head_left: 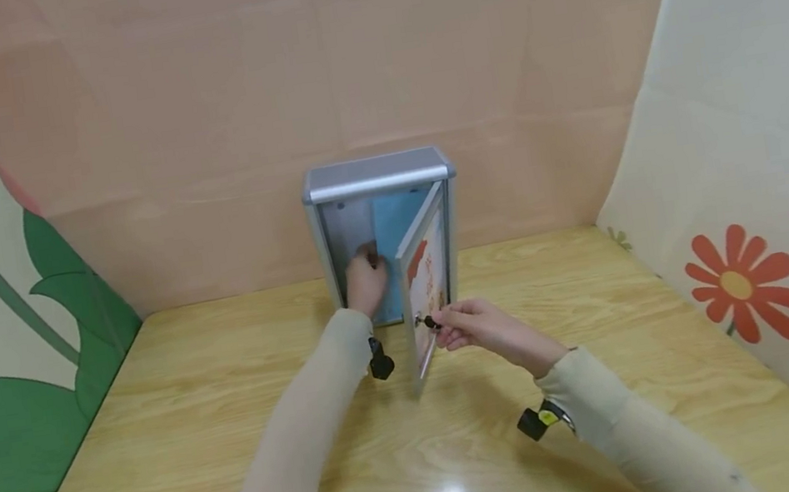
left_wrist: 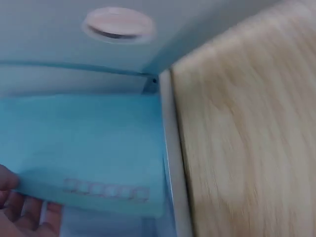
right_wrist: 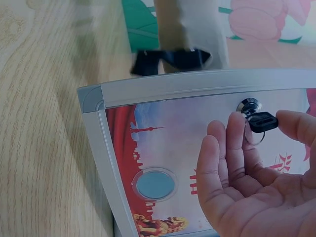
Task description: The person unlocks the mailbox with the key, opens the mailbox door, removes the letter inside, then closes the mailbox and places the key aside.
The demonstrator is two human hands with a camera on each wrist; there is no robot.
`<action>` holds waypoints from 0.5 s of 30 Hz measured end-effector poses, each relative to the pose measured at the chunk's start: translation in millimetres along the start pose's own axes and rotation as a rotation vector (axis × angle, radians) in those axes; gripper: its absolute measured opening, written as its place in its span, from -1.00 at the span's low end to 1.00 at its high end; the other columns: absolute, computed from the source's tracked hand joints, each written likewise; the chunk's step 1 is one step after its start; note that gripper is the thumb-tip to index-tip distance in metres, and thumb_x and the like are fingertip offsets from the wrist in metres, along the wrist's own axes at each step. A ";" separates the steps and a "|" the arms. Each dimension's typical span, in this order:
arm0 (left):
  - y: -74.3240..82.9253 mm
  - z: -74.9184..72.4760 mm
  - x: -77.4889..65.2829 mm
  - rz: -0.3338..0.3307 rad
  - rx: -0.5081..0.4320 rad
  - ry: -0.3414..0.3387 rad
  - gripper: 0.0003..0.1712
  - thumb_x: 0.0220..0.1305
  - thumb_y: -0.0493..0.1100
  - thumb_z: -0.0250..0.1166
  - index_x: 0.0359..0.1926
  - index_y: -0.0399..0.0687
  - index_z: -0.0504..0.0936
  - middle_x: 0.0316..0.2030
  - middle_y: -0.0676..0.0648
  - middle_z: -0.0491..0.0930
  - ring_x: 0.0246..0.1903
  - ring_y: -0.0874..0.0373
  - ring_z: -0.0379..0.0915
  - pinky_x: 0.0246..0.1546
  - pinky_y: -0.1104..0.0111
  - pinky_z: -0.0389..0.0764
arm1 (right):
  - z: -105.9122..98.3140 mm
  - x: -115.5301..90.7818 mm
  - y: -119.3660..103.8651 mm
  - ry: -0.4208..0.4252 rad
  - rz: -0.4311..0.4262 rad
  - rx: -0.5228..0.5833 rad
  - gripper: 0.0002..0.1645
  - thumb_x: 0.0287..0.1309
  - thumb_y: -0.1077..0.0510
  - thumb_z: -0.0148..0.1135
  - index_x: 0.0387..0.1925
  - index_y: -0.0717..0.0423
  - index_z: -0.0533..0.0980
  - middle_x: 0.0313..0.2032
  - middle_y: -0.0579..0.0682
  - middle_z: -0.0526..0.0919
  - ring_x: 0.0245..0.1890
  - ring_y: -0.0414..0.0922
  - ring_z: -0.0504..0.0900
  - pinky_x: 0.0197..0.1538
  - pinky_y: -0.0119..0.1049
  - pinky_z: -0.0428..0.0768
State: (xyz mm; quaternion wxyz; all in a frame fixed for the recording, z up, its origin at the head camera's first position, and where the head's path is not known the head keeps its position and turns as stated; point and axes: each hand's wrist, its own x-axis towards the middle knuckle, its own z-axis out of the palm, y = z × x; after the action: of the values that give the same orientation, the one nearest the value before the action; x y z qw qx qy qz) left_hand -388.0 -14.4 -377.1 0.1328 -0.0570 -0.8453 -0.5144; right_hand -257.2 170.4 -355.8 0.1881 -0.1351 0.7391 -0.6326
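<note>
A silver metal box [head_left: 377, 173] stands against the back wall, its printed door [head_left: 425, 279] swung outward. Inside it is a light-blue envelope [left_wrist: 94, 138] with a row of small red squares along one edge. My left hand [head_left: 366, 279] reaches into the box and pinches the envelope's edge, thumb on one face and fingers on the other. A black key [right_wrist: 263, 122] sits in the door's lock [right_wrist: 249, 105], with a metal ring hanging from it. My right hand [right_wrist: 252, 187] holds the key's head between thumb and fingers, beside the door's outer face.
The box rests near the back edge of a wood-grain table [head_left: 220, 405]. Behind it hangs a pink-beige backdrop [head_left: 195, 122]. Flower-printed panels flank the table, with an orange flower [head_left: 736, 284] on the right one. A round window [right_wrist: 155, 184] is set in the door.
</note>
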 end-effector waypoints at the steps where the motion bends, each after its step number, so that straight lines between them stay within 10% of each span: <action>1: 0.0 -5.1 -3.7 0.051 0.017 0.018 -0.70 0.32 -0.18 0.02 0.02 -0.18 0.47 -0.20 -0.10 0.56 -0.21 0.10 0.48 -0.21 0.25 0.53 | 0.8 1.0 -0.1 -0.004 0.001 0.008 -0.54 0.31 0.07 0.00 -0.13 0.50 0.39 -0.42 -0.01 0.58 -0.38 -0.19 0.56 -0.21 -0.38 0.58; 10: 8.4 -83.6 -51.8 0.527 0.354 0.208 -0.84 0.22 -0.23 0.14 -0.20 -0.16 0.56 -0.31 -0.08 0.62 -0.33 0.10 0.56 -0.32 0.29 0.58 | -2.0 5.9 -0.3 -0.019 -0.007 -0.042 -0.50 0.32 0.05 -0.02 -0.09 0.51 0.38 -0.31 0.14 0.59 -0.30 -0.11 0.58 -0.12 -0.29 0.58; 15: 20.3 -141.2 -60.0 0.570 0.258 0.339 -0.84 0.18 -0.28 0.14 -0.24 -0.25 0.58 -0.37 -0.14 0.63 -0.40 0.06 0.57 -0.36 0.28 0.59 | -7.1 3.2 2.4 -0.029 -0.010 -0.041 -0.48 0.33 0.04 -0.01 -0.10 0.55 0.37 -0.32 0.09 0.60 -0.31 -0.17 0.59 -0.11 -0.32 0.58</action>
State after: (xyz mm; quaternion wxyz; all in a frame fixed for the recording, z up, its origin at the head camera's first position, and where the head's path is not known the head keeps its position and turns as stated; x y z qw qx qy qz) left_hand -302.4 -127.5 -315.2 0.4156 -0.1872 -0.8194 -0.3475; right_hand -263.2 175.6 -357.6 0.1929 -0.1517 0.7484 -0.6162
